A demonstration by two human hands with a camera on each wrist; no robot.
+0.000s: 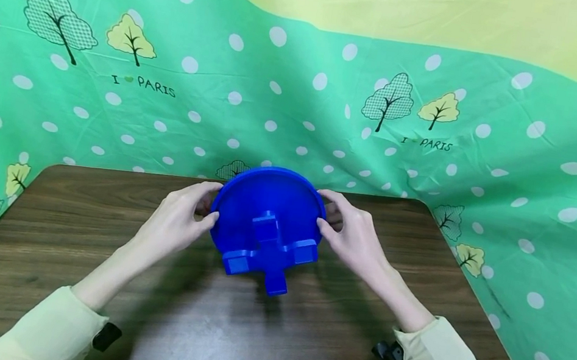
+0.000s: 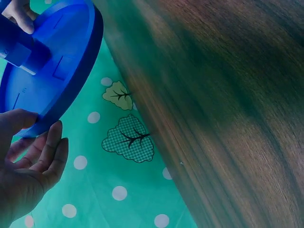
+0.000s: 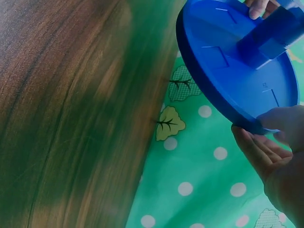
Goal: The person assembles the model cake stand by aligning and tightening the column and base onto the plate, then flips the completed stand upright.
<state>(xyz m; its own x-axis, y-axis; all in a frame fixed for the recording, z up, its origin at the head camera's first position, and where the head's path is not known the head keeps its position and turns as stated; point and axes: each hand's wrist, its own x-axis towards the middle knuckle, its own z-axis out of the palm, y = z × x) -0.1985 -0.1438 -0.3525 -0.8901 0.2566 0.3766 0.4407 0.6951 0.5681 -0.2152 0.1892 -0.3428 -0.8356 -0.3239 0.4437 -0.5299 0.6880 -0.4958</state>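
A round blue disc (image 1: 243, 201) with a raised rim is held tilted above the table, its underside facing me. From its middle sticks out a blue cross-shaped foot (image 1: 275, 257) with several stubby arms. My left hand (image 1: 178, 214) pinches the rim on the left, thumb on the near face and fingers behind. On the opposite side, my right hand (image 1: 354, 238) grips the rim the same way. Both wrist views show the disc (image 2: 76, 42) off the table, with faint rectangular outlines moulded into its face. Its far side is hidden in the head view.
A dark wood-grain table (image 1: 221, 343) lies below, with shadows of the hands and disc on it. Behind and beside it hangs a green dotted cloth (image 1: 288, 100) printed with trees. Small black devices (image 1: 107, 337) sit at both sleeve cuffs.
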